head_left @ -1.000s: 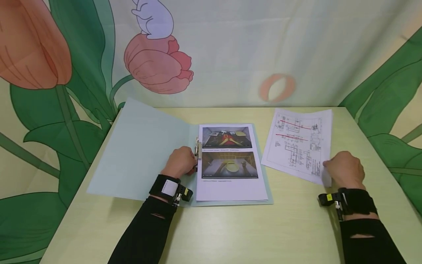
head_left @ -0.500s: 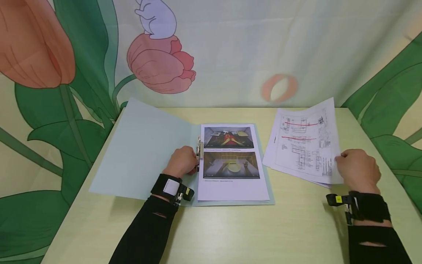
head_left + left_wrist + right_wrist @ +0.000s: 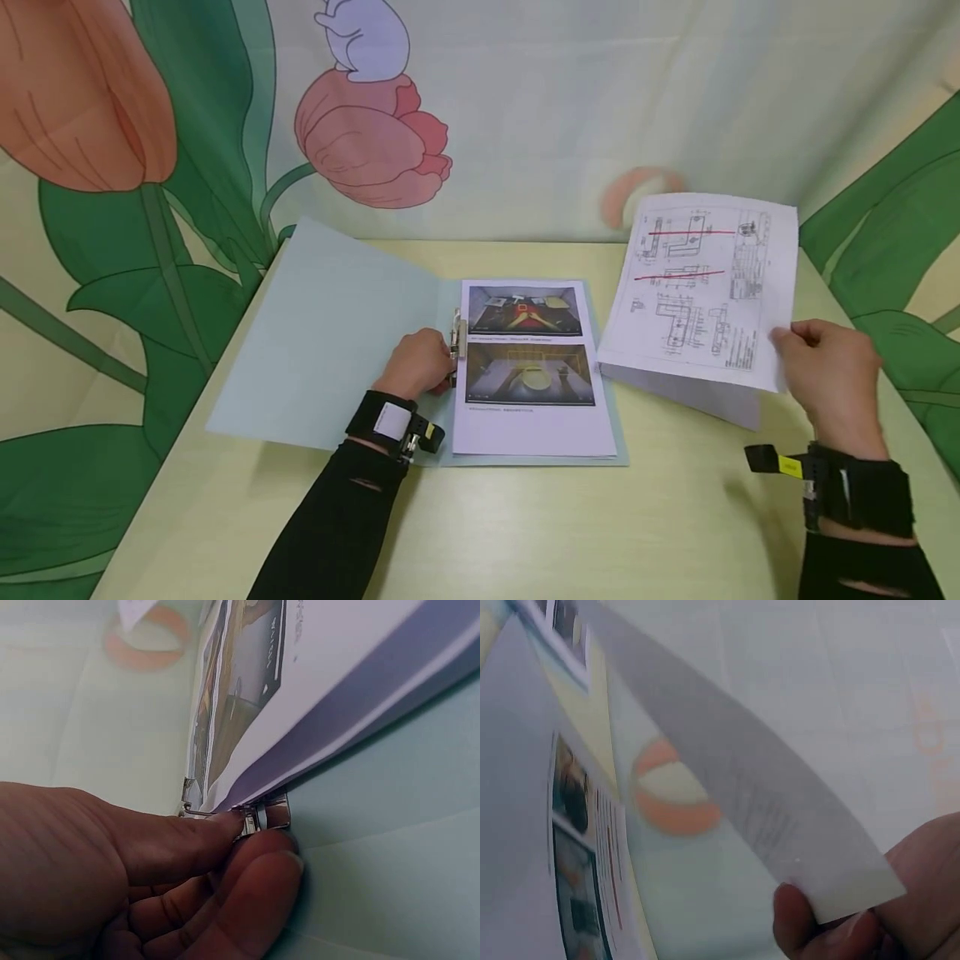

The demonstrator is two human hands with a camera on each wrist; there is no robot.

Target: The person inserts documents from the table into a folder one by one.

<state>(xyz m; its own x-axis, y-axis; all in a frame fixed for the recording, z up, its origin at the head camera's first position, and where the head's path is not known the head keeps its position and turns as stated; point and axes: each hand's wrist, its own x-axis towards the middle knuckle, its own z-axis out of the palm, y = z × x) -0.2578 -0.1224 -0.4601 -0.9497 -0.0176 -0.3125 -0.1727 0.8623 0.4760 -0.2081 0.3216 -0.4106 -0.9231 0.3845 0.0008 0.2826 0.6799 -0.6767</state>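
An open light-blue folder [image 3: 330,333] lies on the table, its cover spread to the left. Printed pages [image 3: 532,429] with two photos rest in it, beside a metal clip [image 3: 459,333] at the spine. My left hand [image 3: 415,363] has thumb and fingers on that clip, and the left wrist view shows them pinching its metal end [image 3: 259,817]. At the right, my right hand [image 3: 831,375] pinches the lower right corner of a sheet of technical drawings [image 3: 701,292] crossed by red lines. The sheet [image 3: 780,802] is raised and bowed, with another sheet [image 3: 720,404] under it.
The pale wooden table [image 3: 570,533] ends at the back against a curtain [image 3: 525,125] printed with tulips and leaves. In the right wrist view, a page with photos [image 3: 574,847] shows at the left.
My right hand has lifted the drawing sheet and moved it up and to the right, off the sheet beneath. My left hand stays on the clip.
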